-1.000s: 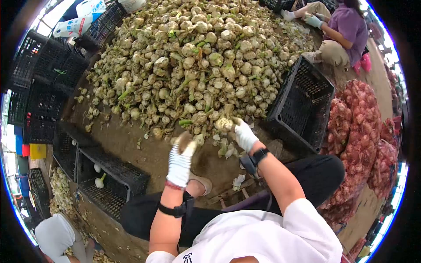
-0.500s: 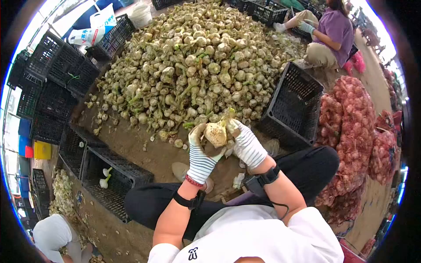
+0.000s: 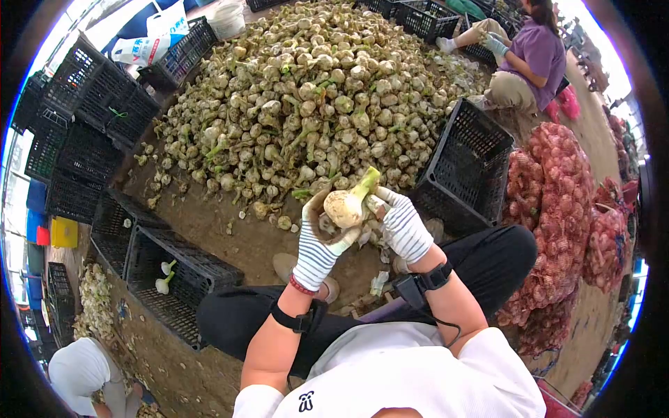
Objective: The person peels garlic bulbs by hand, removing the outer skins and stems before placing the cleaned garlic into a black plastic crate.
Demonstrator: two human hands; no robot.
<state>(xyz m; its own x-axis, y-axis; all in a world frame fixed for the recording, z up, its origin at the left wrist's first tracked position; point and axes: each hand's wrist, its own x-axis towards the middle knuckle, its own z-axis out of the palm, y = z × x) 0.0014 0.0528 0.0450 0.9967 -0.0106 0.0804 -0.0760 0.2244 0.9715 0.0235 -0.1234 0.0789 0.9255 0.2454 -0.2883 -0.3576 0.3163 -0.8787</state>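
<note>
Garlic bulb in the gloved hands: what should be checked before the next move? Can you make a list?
1. Grip: left hand wraps the bulb: ok.
2. Right hand fingertips on the bulb: ok.
3. Gloves on both hands: ok.
4. Green stalk off the bulb: not ok, attached.
5. Crate on the left open, with room inside: ok.
6. Underside of the bulb clean: cannot tell, hidden by the palm.

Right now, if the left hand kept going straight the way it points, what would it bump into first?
Probably the big heap of bulbs just ahead. The left hand grips a bulb together with the right hand, so that would go along. Depth is hard to judge.
</note>
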